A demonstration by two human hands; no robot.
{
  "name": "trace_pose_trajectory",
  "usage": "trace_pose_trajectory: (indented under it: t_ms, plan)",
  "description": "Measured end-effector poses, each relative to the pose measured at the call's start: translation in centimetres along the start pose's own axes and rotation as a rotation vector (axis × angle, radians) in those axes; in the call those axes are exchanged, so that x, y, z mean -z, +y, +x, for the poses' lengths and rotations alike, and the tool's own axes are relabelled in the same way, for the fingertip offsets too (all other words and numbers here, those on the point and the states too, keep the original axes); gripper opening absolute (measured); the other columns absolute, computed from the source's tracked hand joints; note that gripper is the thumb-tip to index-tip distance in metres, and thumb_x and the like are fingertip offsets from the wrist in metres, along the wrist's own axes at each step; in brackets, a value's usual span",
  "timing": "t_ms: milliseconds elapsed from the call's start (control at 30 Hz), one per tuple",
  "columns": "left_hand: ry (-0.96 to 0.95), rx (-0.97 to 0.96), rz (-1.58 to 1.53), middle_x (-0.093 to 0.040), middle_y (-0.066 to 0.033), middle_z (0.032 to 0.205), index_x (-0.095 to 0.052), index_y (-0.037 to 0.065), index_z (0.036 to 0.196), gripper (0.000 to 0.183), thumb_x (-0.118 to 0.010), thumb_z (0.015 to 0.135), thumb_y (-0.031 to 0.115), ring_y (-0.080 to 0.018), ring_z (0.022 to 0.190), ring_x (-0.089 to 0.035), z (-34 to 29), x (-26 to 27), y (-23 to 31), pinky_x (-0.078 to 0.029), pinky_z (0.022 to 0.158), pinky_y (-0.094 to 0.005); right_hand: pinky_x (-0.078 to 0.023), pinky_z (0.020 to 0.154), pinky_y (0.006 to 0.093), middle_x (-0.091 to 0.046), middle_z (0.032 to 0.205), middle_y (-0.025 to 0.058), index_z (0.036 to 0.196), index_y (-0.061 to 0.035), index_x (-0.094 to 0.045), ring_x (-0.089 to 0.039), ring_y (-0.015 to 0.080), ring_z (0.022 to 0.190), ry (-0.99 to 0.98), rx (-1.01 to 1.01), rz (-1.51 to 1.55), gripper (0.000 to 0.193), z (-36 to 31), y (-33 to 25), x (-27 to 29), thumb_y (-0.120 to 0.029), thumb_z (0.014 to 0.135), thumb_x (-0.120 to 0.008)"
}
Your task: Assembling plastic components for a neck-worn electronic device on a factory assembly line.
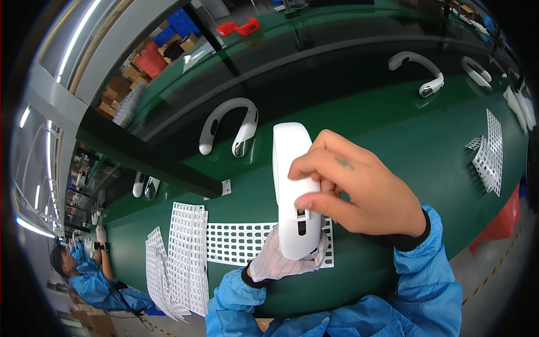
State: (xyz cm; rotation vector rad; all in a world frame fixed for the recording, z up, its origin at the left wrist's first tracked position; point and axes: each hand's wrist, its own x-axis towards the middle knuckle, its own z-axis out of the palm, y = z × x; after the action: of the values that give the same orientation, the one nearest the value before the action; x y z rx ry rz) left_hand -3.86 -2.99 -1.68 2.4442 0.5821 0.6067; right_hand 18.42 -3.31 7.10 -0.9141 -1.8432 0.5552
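Observation:
A white neck fan (287,194) stands on end in front of me, its smooth curved body facing up. Striped glove fabric covers my left hand (272,263), which is closed around the lower end from beneath. My bare right hand (368,182) bends over the fan from the right, thumb and fingers pressed on its white surface. Just under the thumb lies a small dark window (302,226) with a little square piece above it; whether the fingertips pinch anything small is hidden. Behind my left hand lies a white sheet with rows of cut-out slots (236,238).
More slotted sheets (188,253) are stacked at the left; others (489,160) lie curled at the right. Neck fans (233,106) (429,67) rest along the far belt. A dark green post (151,154) slants over the left side. A person in blue (92,278) sits farther left.

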Motion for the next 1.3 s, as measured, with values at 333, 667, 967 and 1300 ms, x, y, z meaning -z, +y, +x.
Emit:
trace_pose_trajectory:
  t_ms: [333,667,967,1300]
  plan:
    - [-0.018,0.433,-0.697,-0.066,-0.0048,0.096,-0.053,0.002,0.123,0.058,-0.079,0.072,0.011,-0.0163,0.089,-0.064,2.0,1.1,0.9,-0.053,0.082,-0.0304,-0.047,0.062,0.0324,-0.053,0.101,0.0125,0.117,-0.0014,-0.060,-0.055,0.0215,0.067,0.100,-0.051,-0.154,0.036,-0.5,0.2,-0.2,-0.012,0.085,-0.073]
    - [-0.054,0.192,0.247,-0.066,-0.0235,0.094,-0.053,0.001,0.108,0.042,-0.074,0.080,0.023,-0.0442,0.091,-0.065,21.2,2.2,-9.1,-0.052,0.077,-0.0505,-0.052,0.071,0.0393,-0.060,0.086,0.0141,0.093,-0.0012,-0.066,-0.062,0.0331,0.080,-0.179,-0.047,-0.130,0.008,-5.1,3.6,-3.8,-0.003,0.085,-0.067]
    - [-0.031,0.169,0.523,-0.068,-0.0145,0.092,-0.060,0.004,0.105,0.031,-0.070,0.083,0.023,-0.0361,0.090,-0.068,24.3,-3.3,-15.6,-0.056,0.076,-0.0480,-0.055,0.080,0.0445,-0.059,0.101,0.0179,0.108,0.0016,-0.064,-0.065,0.0377,0.089,-0.673,-0.192,-0.322,0.024,-8.2,7.6,-8.9,-0.011,0.088,-0.067]
    - [0.205,0.602,0.579,-0.067,-0.0233,0.109,-0.062,0.002,0.114,0.044,-0.068,0.079,0.027,-0.0398,0.106,-0.064,21.1,1.5,-23.9,-0.053,0.091,-0.0473,-0.053,0.080,0.0461,-0.060,0.098,0.0183,0.109,-0.0005,-0.060,-0.064,0.0392,0.092,-0.764,-0.191,-0.201,0.025,-6.7,8.6,-8.5,-0.009,0.086,-0.066]
